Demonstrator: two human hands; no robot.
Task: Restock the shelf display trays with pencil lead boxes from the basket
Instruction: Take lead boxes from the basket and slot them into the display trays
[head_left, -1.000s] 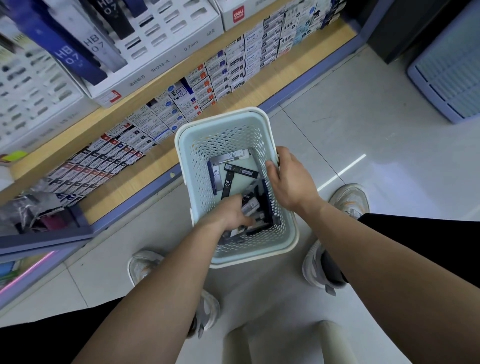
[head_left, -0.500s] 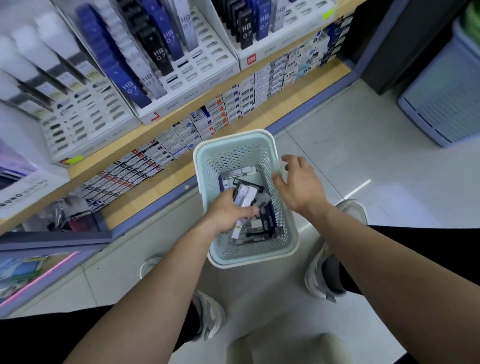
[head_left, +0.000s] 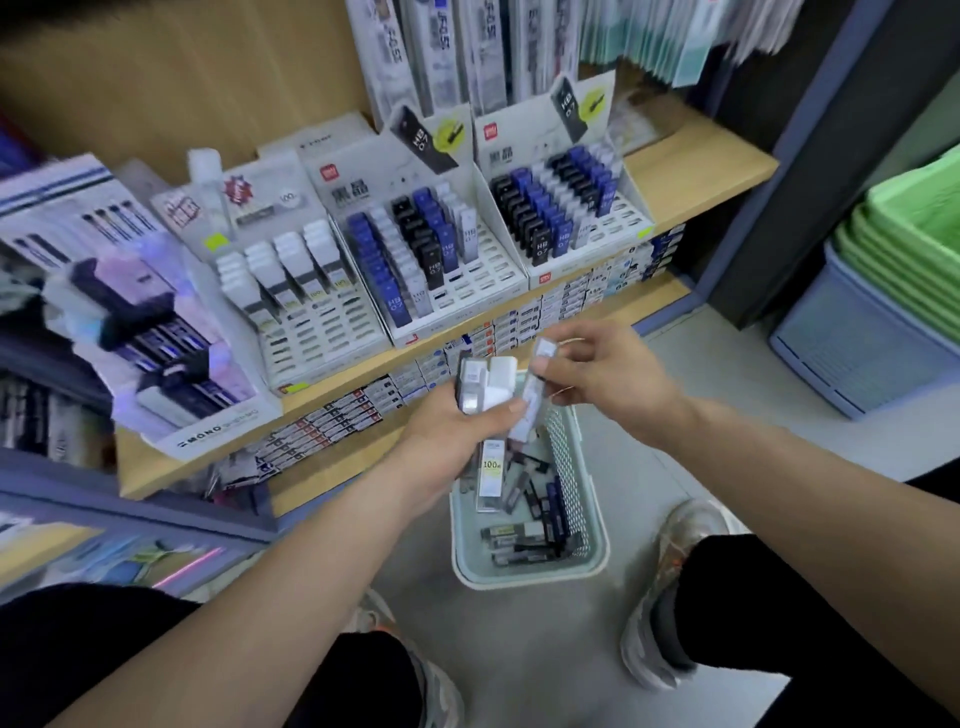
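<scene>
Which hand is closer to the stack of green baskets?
Right. The right hand, pinching one lead box, lies toward the green baskets; the left hand, gripping several lead boxes, sits farther away, above the pale basket.

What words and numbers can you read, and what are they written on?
"MONO": front of the purple display box, left.
"HB 07": blue lead box in the middle tray.
"HB 07": black lead box in the right tray.
"100": white lead box held in the left hand.
Too blurred to read: small packs on the lower shelf, loose boxes in the basket.
</scene>
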